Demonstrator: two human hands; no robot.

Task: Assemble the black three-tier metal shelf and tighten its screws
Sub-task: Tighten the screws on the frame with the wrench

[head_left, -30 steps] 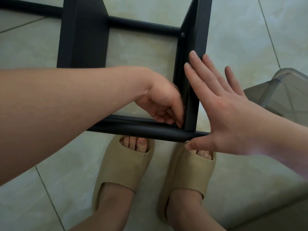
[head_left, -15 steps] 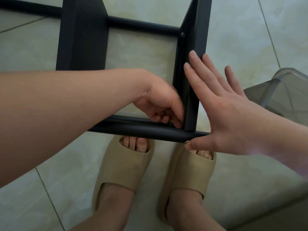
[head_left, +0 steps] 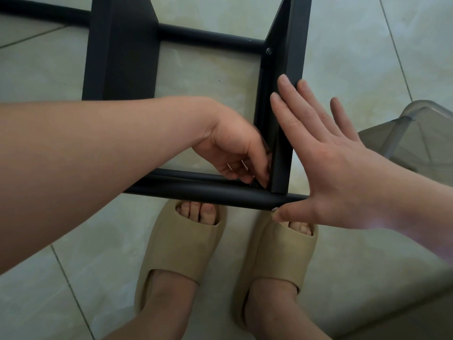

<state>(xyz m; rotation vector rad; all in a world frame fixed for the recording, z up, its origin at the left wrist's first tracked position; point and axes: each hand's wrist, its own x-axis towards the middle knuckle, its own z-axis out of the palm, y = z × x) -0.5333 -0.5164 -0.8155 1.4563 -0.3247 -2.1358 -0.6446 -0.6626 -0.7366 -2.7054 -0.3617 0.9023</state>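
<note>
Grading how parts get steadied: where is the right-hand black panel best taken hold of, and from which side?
Its outer face, low by the front tube, from the right. The panel stands on edge, thin, flat, so a flat palm braces it, as the right hand does; the left hand occupies the inner corner.

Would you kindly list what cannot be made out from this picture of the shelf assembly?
1. Whatever the left hand works at the frame corner: head view, hidden by its own curled fingers.
2. The shelf frame: upper part cut off by the top edge.
3. The small shiny piece at the thumb of the right hand: too small, partly covered.
4. The grey translucent object: cut off by the right edge.
</note>
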